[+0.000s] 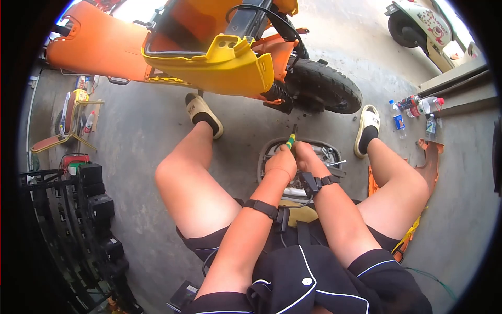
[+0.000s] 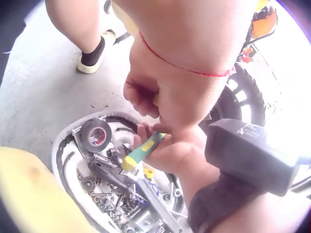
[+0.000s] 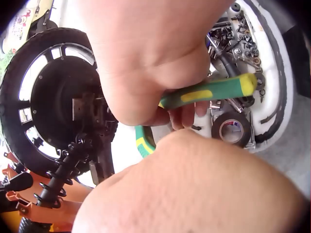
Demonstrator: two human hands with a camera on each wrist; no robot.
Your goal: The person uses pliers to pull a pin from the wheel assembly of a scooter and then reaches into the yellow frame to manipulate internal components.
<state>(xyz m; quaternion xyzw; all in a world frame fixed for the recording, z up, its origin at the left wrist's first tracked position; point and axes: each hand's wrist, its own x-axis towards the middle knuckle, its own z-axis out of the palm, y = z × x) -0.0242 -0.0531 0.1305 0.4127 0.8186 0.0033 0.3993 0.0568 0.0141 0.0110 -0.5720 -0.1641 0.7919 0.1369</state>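
Note:
Both hands hold pliers (image 1: 291,141) with green and yellow handles, the dark head of which points away from the body toward the vehicle's wheel. The left hand (image 1: 281,162), a red band at its wrist, curls round one handle. Beside it the right hand (image 1: 307,157) grips the other handle (image 3: 209,93), whose end sticks out past the palm. In the left wrist view, that handle end (image 2: 138,155) hangs over a rounded tray (image 2: 63,179) of tools and small metal parts. Fingers hide the pliers' middle. A roll of black tape (image 2: 95,136) lies at the tray's edge.
An orange and yellow vehicle (image 1: 230,65) with a black wheel (image 1: 324,86) stands in front. Plastic bottles (image 1: 398,123) are on the floor to the right. A black rack (image 1: 73,225) and a metal-framed chair (image 1: 73,123) stand left. Feet in slides (image 1: 368,131) flank the tray.

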